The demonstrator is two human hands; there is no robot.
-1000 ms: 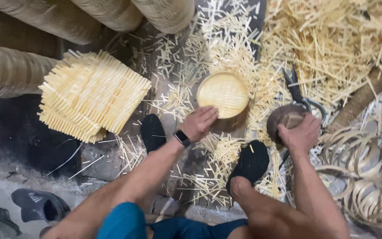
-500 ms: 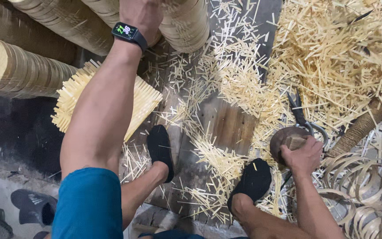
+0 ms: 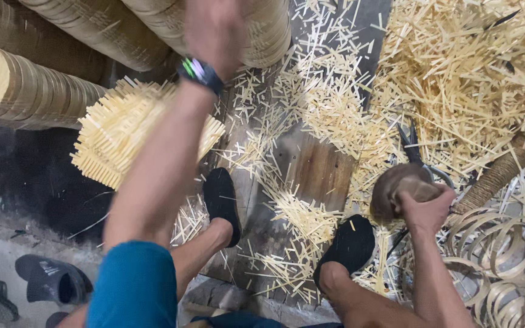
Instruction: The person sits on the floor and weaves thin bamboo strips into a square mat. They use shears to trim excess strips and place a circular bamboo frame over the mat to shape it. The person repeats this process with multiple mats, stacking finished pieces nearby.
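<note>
Since one second earlier the left hand [image 3: 214, 33] had left the low wooden block [image 3: 311, 176] and swung up and away to the stacked woven baskets [image 3: 256, 30] at top of frame; the round woven disc that lay on the block then was gone from it, leaving bare wood ringed with bamboo offcuts [image 3: 311, 218]. Judged from this, one piece was being put away on the stacks, with the block freed for another. The right hand [image 3: 426, 206] had hardly shifted: it was closed round a brown rounded lump [image 3: 396, 185], possibly a wooden form or mallet head, beside the dark shears [image 3: 411, 149]. The left hand was motion-blurred and partly cut by the frame edge, so its fingers, whether spread or gripping, and the disc itself could not be told. The wrist watch [image 3: 200, 73] showed clearly. Feet in black slippers [image 3: 350, 243] flanked the block. A fan-like bundle of splints [image 3: 129, 136] lay partly behind the forearm; coiled strips [image 3: 493, 243] were cropped at right.
</note>
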